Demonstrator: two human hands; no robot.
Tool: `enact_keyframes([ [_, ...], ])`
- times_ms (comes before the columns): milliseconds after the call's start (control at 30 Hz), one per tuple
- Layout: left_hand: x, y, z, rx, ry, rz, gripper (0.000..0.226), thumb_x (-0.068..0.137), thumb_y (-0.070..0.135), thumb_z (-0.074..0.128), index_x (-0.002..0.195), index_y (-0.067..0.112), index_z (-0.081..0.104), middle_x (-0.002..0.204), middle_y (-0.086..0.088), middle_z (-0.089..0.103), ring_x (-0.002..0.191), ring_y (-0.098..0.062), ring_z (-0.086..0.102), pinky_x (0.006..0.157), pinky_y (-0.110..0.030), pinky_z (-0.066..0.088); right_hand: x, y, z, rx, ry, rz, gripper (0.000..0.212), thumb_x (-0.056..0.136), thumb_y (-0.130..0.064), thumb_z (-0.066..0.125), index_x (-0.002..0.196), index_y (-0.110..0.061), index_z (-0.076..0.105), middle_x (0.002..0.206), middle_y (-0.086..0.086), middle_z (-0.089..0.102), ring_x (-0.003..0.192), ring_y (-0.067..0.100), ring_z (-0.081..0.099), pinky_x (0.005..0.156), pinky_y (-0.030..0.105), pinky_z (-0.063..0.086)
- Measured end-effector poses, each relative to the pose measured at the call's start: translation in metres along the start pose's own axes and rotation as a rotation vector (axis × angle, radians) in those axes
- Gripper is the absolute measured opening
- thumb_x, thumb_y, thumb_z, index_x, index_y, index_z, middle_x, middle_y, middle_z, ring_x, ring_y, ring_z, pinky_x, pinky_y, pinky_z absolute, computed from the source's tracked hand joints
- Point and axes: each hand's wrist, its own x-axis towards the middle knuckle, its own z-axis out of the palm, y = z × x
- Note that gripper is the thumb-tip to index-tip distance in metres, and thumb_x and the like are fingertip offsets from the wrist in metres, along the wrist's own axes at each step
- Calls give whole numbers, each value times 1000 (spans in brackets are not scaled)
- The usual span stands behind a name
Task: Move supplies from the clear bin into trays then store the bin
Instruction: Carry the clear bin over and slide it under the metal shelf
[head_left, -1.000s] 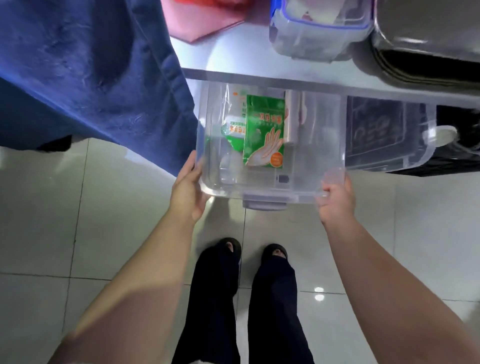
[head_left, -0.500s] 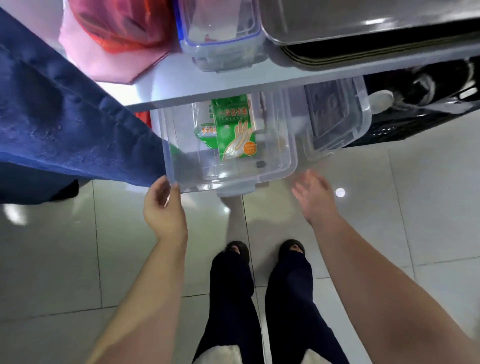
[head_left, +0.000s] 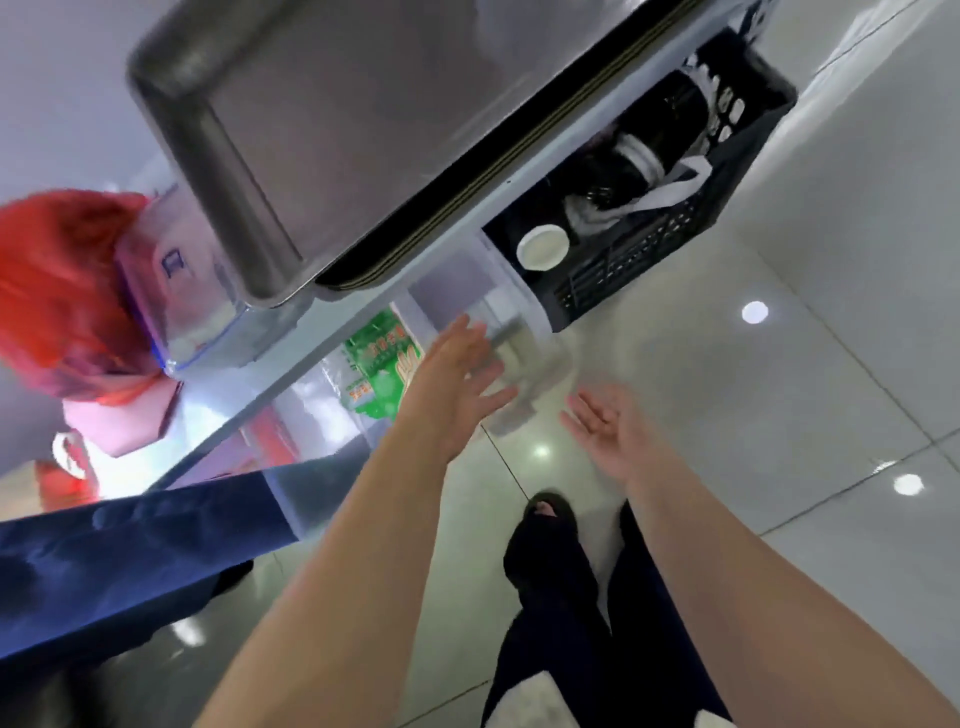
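The clear bin (head_left: 524, 358) sits on the floor under the table, blurred, with a green glove packet (head_left: 382, 364) inside. My left hand (head_left: 457, 387) is open, fingers spread, in front of the bin's near side; whether it touches the bin is unclear. My right hand (head_left: 605, 431) is open, palm up, just to the right of the bin and apart from it. A steel tray (head_left: 223, 150) lies on the table above.
A black crate (head_left: 649, 239) with a white cup and dark items stands under the table to the right of the bin. A small lidded container (head_left: 176, 306) and a red bag (head_left: 57, 291) sit on the table. Blue cloth (head_left: 130, 561) hangs at left. My feet stand on tiled floor.
Both hands let go of the bin, which now rests under the table. The view has tilted and swung, and my hands have opened in front of the bin.
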Motion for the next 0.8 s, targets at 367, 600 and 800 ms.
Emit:
enact_keyframes([
  [367,128,14,47,165,-65,-19,84,73,7,72,147,10,31,136,-22,51,117,-40,56,99,-57,44,176,-8,26,-101,76,151,14,88,-27,59,100,-19,59,101,5,54,84,25,54,79,44,51],
  [600,124,2,-6,166,-142,115,77,71,-6,39,135,38,45,138,-20,52,120,-41,53,88,-69,45,256,25,28,81,-136,127,17,82,-13,66,99,-13,70,100,7,70,102,26,65,93,41,52],
  [800,98,3,-68,216,-280,27,104,51,-13,45,139,40,42,141,-17,49,125,-46,49,88,-66,46,259,38,-12,-41,-317,189,73,66,-6,83,130,-19,52,118,5,68,109,17,64,77,21,54],
])
